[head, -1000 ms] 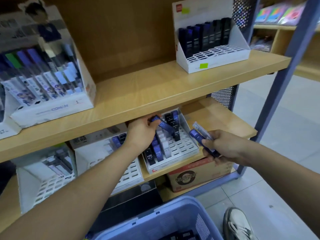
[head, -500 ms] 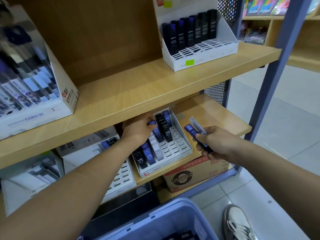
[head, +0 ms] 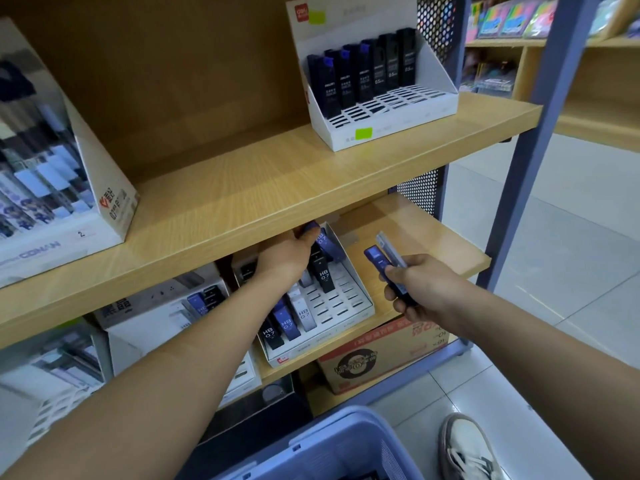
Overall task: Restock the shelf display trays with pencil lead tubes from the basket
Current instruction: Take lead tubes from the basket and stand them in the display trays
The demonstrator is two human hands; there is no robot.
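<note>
One view only, the head camera, so I work from that. Against half a second back, my left hand [head: 287,258] has gone deeper under the upper shelf [head: 277,188]. It pinches the blue tube [head: 327,242] by its top end. That tube hung slanted in front of the shelf lip; now it leans into the back row of the display tray [head: 349,299], at the tray's 12 o'clock. The shelf edge half hides the fingers, but the thumb lies curled against the tube, so I read it as not yet let go.

The right hand [head: 426,289] has barely moved. At the tray's 3 o'clock it grips the spare tubes [head: 375,259], one blue and one pale, fanned upward. I judge this tube nearly seated, with two more to place. The basket [head: 329,420] waits at 6 o'clock of the frame, with something dark showing at its bottom.

The tubes are slim, flat-sided sticks of glossy hard plastic, some printed HB 0.7, and probably slippery. The tray is white and sloped, its floor cut into a grid of narrow slots, with most of the right half unfilled. The shelf is matt wood-grain board. The basket is blue moulded plastic with slatted walls. At 1 o'clock a second tray [head: 398,133] holds dark tubes upright.
</note>
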